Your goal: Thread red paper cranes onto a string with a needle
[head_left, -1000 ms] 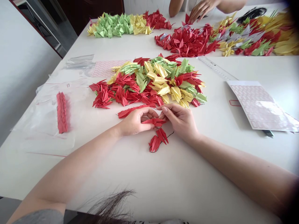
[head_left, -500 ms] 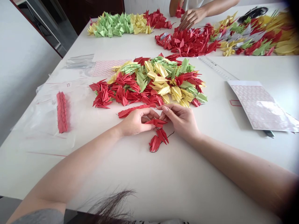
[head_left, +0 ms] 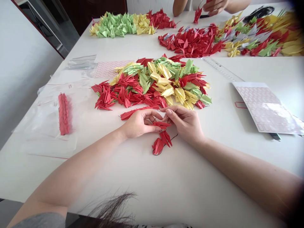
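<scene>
Between the thumb and fingers of my left hand (head_left: 136,125) is a folded red paper crane (head_left: 163,124). My right hand (head_left: 187,123) is closed in a pinch beside it, on what looks like a thin dark thread; whether a needle is there is hidden by the fingers. Two more red cranes (head_left: 158,146) hang below on a black thread (head_left: 175,136) and rest against the table. A packed row of red folded paper (head_left: 133,113) lies just behind my left hand. Beyond both hands spreads a heap of red, yellow and green cranes (head_left: 154,83).
To the left, a red strip (head_left: 63,114) lies on clear plastic bags (head_left: 45,126). Label sheets (head_left: 266,106) and a ruler (head_left: 223,68) are at the right. More folded paper (head_left: 190,41) covers the far side, where another person's hands (head_left: 216,6) hold a red piece.
My hands have barely moved; the red crane stays in my left fingers. Across the table, the other person's hands have lifted away from the red pile, raising a red piece.
</scene>
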Tool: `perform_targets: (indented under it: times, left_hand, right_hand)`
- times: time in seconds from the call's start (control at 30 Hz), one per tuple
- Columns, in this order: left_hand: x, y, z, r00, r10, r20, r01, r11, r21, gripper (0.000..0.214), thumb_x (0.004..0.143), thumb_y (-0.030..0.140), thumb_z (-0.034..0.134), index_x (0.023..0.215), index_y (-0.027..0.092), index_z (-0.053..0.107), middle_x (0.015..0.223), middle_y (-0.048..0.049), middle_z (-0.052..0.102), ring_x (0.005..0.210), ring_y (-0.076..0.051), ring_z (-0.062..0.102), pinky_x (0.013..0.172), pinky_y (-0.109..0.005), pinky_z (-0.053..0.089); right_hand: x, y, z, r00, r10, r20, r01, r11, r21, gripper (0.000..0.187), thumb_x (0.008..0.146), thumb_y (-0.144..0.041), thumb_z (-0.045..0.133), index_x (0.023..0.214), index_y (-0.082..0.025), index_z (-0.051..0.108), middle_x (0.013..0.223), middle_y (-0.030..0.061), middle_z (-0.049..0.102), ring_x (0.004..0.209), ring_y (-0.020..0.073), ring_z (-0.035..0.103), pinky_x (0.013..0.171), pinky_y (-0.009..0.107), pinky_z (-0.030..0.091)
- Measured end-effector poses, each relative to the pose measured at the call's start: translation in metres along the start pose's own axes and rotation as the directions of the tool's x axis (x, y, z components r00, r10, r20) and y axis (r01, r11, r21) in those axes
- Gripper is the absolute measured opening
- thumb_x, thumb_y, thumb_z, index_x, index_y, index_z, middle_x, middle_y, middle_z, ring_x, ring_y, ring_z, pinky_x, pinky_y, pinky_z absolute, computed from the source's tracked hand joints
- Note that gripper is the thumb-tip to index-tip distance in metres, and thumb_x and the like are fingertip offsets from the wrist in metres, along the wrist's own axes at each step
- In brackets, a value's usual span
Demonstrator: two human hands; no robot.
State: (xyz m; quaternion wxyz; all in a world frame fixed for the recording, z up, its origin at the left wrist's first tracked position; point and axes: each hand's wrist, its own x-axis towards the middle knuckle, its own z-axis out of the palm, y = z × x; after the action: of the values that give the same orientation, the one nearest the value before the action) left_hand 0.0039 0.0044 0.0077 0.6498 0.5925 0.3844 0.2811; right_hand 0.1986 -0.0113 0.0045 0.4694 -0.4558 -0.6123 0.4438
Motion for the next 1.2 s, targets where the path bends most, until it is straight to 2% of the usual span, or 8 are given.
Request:
perform_targets:
  times: [0.17,0.3,0.53,0.67,0.77,0.9,1.0,1.2]
  left_hand:
    - [-0.0003,0.0006,0.0013,0.998,-0.059,-0.002,0.059,0.993,-0.107,0.037,0.067,0.030,0.090,0.094,0.013,0.071,0.087,-0.0045,0.075,0.083,-0.018,0.074,0.084,-0.035,0.062]
    - [-0.0014,0.0009,0.0022,0.995,-0.095,-0.013,0.091,0.978,-0.189,0.035,0.073,0.039,0.087,0.095,0.014,0.075,0.096,-0.0085,0.079,0.089,-0.022,0.076,0.085,-0.037,0.063]
    - [-0.0009,0.0008,0.0012,0.987,-0.126,-0.104,0.103,0.974,-0.203,0.031,0.079,0.034,0.082,0.106,0.019,0.078,0.105,-0.0078,0.079,0.085,-0.021,0.077,0.074,-0.030,0.064]
    - [-0.0018,0.0034,0.0012,0.987,-0.131,-0.093,0.109,0.972,-0.207,0.032,0.081,0.032,0.080,0.109,0.019,0.077,0.105,-0.0088,0.079,0.087,-0.021,0.077,0.077,-0.030,0.062]
    - [-0.0029,0.0057,0.0008,0.989,-0.132,-0.059,0.117,0.970,-0.211,0.037,0.079,0.029,0.082,0.114,0.019,0.074,0.109,-0.0094,0.078,0.089,-0.022,0.077,0.081,-0.032,0.062]
    - [-0.0027,0.0074,0.0000,0.985,-0.169,-0.040,0.155,0.960,-0.232,0.034,0.075,0.024,0.086,0.105,0.015,0.072,0.108,-0.0105,0.078,0.088,-0.022,0.077,0.083,-0.035,0.061]
    - [-0.0020,0.0074,-0.0005,0.983,-0.186,-0.013,0.177,0.954,-0.242,0.027,0.075,0.022,0.085,0.098,0.013,0.072,0.105,-0.0102,0.078,0.088,-0.021,0.077,0.082,-0.033,0.061]
    - [-0.0021,0.0048,-0.0011,0.984,-0.176,0.007,0.172,0.955,-0.241,0.024,0.077,0.020,0.082,0.098,0.013,0.073,0.101,-0.0095,0.079,0.088,-0.020,0.077,0.084,-0.034,0.061]
  right_hand:
    - [0.0010,-0.0009,-0.0010,0.999,0.034,0.000,-0.034,0.999,0.019,0.049,0.086,-0.067,0.065,0.093,-0.020,0.077,0.069,0.0035,0.071,0.061,0.0139,0.064,0.060,0.026,0.056]
    - [0.0012,-0.0004,-0.0011,0.999,0.034,-0.031,-0.034,0.999,0.002,0.049,0.085,-0.068,0.066,0.090,-0.020,0.077,0.071,0.0040,0.071,0.061,0.0139,0.064,0.060,0.027,0.056]
    - [-0.0004,0.0015,-0.0013,0.994,-0.002,-0.111,-0.003,0.999,-0.044,0.047,0.085,-0.065,0.067,0.092,-0.021,0.079,0.074,0.0042,0.072,0.064,0.0142,0.063,0.061,0.028,0.055]
    - [-0.0007,0.0004,-0.0015,0.988,0.003,-0.153,-0.011,0.999,-0.053,0.045,0.084,-0.065,0.068,0.090,-0.022,0.079,0.070,0.0035,0.071,0.058,0.0130,0.059,0.056,0.028,0.052]
    - [-0.0008,-0.0012,-0.0012,0.986,-0.010,-0.169,0.000,0.998,-0.063,0.045,0.084,-0.066,0.068,0.089,-0.022,0.079,0.072,0.0040,0.073,0.059,0.0140,0.061,0.058,0.030,0.054]
    - [-0.0007,-0.0017,-0.0007,0.988,-0.005,-0.153,-0.004,0.998,-0.056,0.045,0.084,-0.066,0.068,0.089,-0.022,0.079,0.075,0.0048,0.075,0.060,0.0143,0.062,0.061,0.030,0.056]
    - [0.0001,-0.0007,-0.0010,0.991,0.015,-0.132,-0.021,0.999,-0.038,0.046,0.083,-0.066,0.069,0.089,-0.022,0.079,0.074,0.0046,0.074,0.061,0.0145,0.062,0.060,0.030,0.055]
    - [0.0022,0.0009,-0.0028,0.993,0.082,-0.084,-0.079,0.996,0.036,0.048,0.082,-0.068,0.069,0.090,-0.022,0.078,0.073,0.0053,0.074,0.061,0.0150,0.062,0.060,0.030,0.055]
